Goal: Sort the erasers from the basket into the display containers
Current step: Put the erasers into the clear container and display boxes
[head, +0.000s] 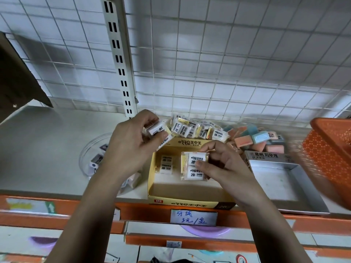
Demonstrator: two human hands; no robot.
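Note:
My left hand (131,141) grips a small stack of wrapped white 2B erasers (157,132) above the back left corner of the yellow display box (187,201). My right hand (223,167) pinches a wrapped pair of white 2B erasers (193,165) over the middle of that box. Two more white erasers (166,164) lie inside it at the left. Behind the box sits a loose pile of white erasers (191,128); pink and blue erasers (254,138) lie heaped to its right. The orange basket (330,147) stands at the far right.
A silver display box (284,179) stands open right of the yellow one. A clear round container (89,158) with small grey items sits on the left of the shelf. A white wire grid (228,63) backs the shelf; an orange price rail (57,211) runs along its front.

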